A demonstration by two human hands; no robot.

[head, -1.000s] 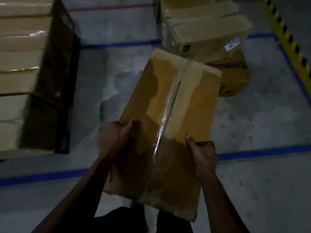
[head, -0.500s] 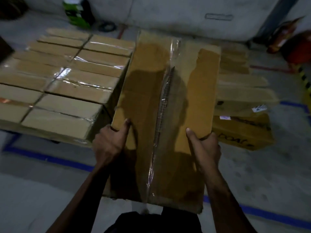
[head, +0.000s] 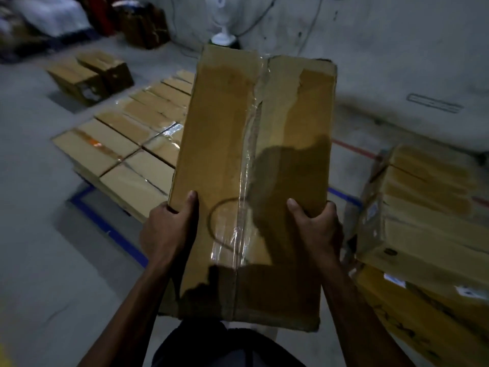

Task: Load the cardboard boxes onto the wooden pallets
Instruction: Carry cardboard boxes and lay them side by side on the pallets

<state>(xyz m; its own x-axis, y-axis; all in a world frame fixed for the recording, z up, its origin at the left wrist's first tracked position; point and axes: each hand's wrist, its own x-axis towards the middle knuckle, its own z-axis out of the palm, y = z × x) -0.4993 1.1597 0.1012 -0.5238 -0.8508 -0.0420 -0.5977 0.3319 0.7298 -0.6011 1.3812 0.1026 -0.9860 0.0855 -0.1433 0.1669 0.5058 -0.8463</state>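
While both hands, left (head: 169,229) and right (head: 316,229), grip the cardboard box (head: 254,168) mid-carry, loaded boxes (head: 127,144) lie at ten o'clock; next, lower it beside them.

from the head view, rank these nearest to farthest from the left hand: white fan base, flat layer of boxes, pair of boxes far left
From the left hand:
1. flat layer of boxes, just ahead on the left
2. pair of boxes, farther back left
3. white fan base, by the back wall

Held box (head: 222,144): matt brown cardboard, worn and torn at its corners, sealed along the middle with glossy clear tape (head: 244,181). Far-left boxes (head: 119,149): same cardboard, shiny tape seams. Floor (head: 39,260): rough matt grey concrete
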